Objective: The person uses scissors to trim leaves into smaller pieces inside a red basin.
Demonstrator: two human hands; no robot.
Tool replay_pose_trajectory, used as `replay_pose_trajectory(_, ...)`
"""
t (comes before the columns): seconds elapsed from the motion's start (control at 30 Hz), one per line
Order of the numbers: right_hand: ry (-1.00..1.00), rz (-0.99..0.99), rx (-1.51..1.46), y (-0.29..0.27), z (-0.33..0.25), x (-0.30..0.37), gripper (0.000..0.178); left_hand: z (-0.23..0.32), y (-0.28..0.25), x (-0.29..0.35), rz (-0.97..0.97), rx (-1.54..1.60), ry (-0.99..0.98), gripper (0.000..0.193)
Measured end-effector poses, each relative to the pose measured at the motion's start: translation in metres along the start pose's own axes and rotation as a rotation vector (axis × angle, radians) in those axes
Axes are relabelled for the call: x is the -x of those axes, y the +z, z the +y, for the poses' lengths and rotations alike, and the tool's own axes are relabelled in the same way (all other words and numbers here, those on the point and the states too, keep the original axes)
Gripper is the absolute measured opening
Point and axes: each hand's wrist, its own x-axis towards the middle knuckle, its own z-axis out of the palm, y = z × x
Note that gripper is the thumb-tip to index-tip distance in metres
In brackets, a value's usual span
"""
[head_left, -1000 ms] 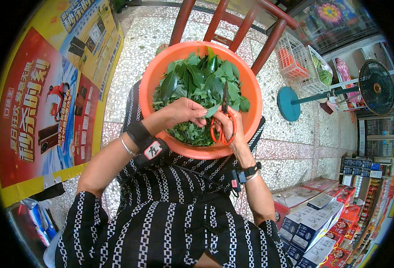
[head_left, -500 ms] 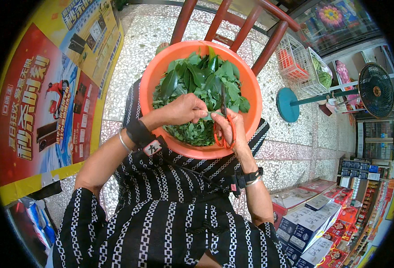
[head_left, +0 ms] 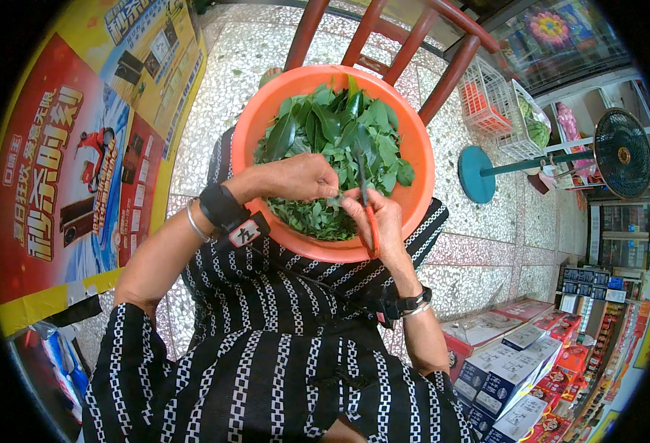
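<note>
On my lap rests an orange plastic basin (head_left: 411, 203), filled with green leaves (head_left: 284, 139). Larger whole leaves lie toward its far side; finely cut pieces (head_left: 314, 221) gather at the near side. Over the basin, my left hand (head_left: 304, 177) is closed, its thumb and fingertips pinching a small bit of leaf (head_left: 334, 199). My right hand (head_left: 384, 220) holds scissors by their orange handles (head_left: 372, 230), dark blades (head_left: 362, 171) pointing away from me over the leaves. The fingertips of both hands nearly meet. Whether the blades are parted is hard to see.
A red wooden chair (head_left: 406, 48) stands just beyond the basin. Farther right are white baskets (head_left: 520, 118) and a fan on a green base (head_left: 477, 174). Stacked boxes (head_left: 502, 373) sit at the lower right. A printed poster board (head_left: 67, 170) lines the left side.
My right hand has turned, so the scissors' orange handles now show nearly edge-on. Its fingertips have come in slightly toward my left hand, which has barely moved.
</note>
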Motion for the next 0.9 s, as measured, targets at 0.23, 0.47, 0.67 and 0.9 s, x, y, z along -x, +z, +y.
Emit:
replay_pose_trajectory(0.23, -0.106, -0.005, 0.053, -0.002, 0.001, -0.002, 0.019, 0.0, -0.003, -0.004, -0.103, -0.177, 0.154, 0.021)
replay_pose_trajectory(0.47, -0.014, -0.143, 0.049, 0.001, 0.002, 0.002, 0.016, -0.003, 0.0, -0.005, -0.222, -0.211, 0.108, 0.023)
replay_pose_trajectory(0.67, 0.109, -0.038, -0.26, -0.002, 0.005, 0.003, 0.01, -0.022, -0.025, -0.001, 0.005, 0.062, 0.083, 0.028)
replay_pose_trajectory(0.9, 0.036, 0.236, -0.497, 0.003, 0.017, 0.003, 0.012, -0.034, 0.039, 0.007, 0.297, 0.637, -0.225, 0.039)
